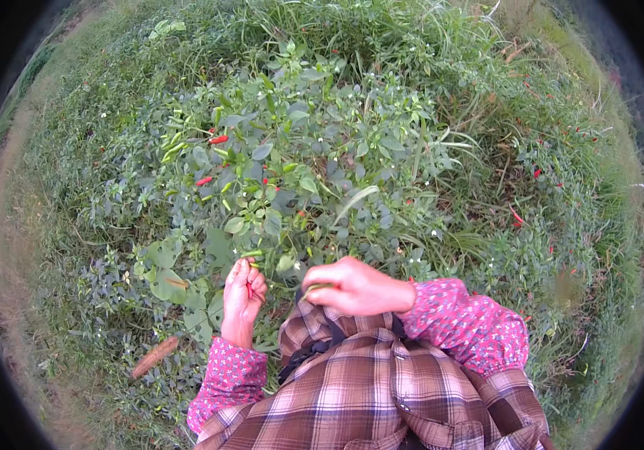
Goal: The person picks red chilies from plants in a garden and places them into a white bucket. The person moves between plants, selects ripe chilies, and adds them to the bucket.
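My left hand point(245, 291) is closed at the near side of a chili pepper plant point(277, 152), with a red chili showing between its curled fingers and green chilies point(252, 253) at the fingertips. Over the plaid shirt front, my right hand point(350, 287) has thumb and forefinger pinched on something thin and green, too blurred to name. Beyond the hands, the plant carries red chilies point(219, 139) and pale green chilies point(174, 152) among its leaves and small white flowers.
More chili plants with red pods point(517, 218) grow at the right amid tall grass. Broad round leaves point(169, 286) lie left of my left hand, and a brown dry leaf point(155, 357) is lower left. A bare strip of ground point(4, 225) runs along the far left.
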A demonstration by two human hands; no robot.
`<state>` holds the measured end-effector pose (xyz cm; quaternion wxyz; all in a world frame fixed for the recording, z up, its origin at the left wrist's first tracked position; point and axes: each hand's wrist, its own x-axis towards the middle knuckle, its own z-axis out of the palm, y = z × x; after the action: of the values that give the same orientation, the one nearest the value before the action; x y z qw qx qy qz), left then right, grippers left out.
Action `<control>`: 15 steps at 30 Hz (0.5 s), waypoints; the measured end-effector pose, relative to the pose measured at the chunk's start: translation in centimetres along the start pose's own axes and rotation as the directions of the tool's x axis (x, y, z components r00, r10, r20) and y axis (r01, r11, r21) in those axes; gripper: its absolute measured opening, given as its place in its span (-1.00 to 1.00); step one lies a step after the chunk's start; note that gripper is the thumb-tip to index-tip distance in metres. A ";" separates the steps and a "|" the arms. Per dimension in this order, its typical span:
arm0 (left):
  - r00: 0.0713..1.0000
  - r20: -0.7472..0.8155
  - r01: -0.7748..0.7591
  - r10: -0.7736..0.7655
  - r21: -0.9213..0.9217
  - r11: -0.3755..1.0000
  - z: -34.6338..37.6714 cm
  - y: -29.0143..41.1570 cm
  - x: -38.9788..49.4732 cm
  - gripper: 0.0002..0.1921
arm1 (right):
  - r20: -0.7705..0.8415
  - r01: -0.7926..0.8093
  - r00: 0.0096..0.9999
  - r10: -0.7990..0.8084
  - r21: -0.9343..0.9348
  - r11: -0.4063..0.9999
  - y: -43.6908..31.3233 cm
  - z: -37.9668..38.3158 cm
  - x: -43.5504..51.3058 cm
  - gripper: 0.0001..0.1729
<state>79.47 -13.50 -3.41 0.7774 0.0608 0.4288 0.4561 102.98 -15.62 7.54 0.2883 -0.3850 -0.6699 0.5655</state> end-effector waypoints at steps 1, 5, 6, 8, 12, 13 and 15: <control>1.000 -0.010 -0.021 0.020 -0.099 0.995 -1.0 0.2 0.3 -0.86 | 0.055 0.188 0.981 -0.187 -0.014 0.982 -0.5 1.4 1.7 -0.85; 0.953 0.120 -0.222 0.279 -0.350 0.910 1.1 3.5 0.7 -0.83 | 0.292 0.221 0.930 -0.225 0.047 0.974 2.6 5.5 5.3 -0.82; 0.941 0.094 -0.273 0.326 -0.362 0.891 2.2 4.5 0.3 -0.83 | 0.280 0.242 0.929 -0.242 0.034 0.970 5.9 6.8 6.0 -0.82; 0.929 0.101 -0.293 0.357 -0.390 0.873 3.5 5.6 0.2 -0.82 | 0.109 0.031 0.993 -0.045 0.129 0.991 14.9 9.0 7.8 -0.84; 0.977 0.093 -0.151 0.192 -0.334 0.930 1.4 4.8 0.7 -0.85 | -0.325 -0.032 0.946 0.003 -0.082 0.996 19.3 4.4 14.9 -0.70; 0.988 0.125 -0.047 0.088 -0.298 0.953 0.9 3.8 1.4 -0.86 | -0.394 0.007 0.919 -0.014 -0.021 1.000 21.0 1.0 15.7 -0.68; 0.968 0.224 0.145 -0.113 -0.133 0.980 1.6 1.2 4.0 -0.88 | -0.560 0.087 0.827 -0.049 0.041 0.995 24.1 -7.8 15.5 -0.60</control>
<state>80.68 -9.24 -4.28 0.8497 0.0237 0.3102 0.4257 105.63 3.12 -15.28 0.5034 -0.4998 -0.5513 0.4391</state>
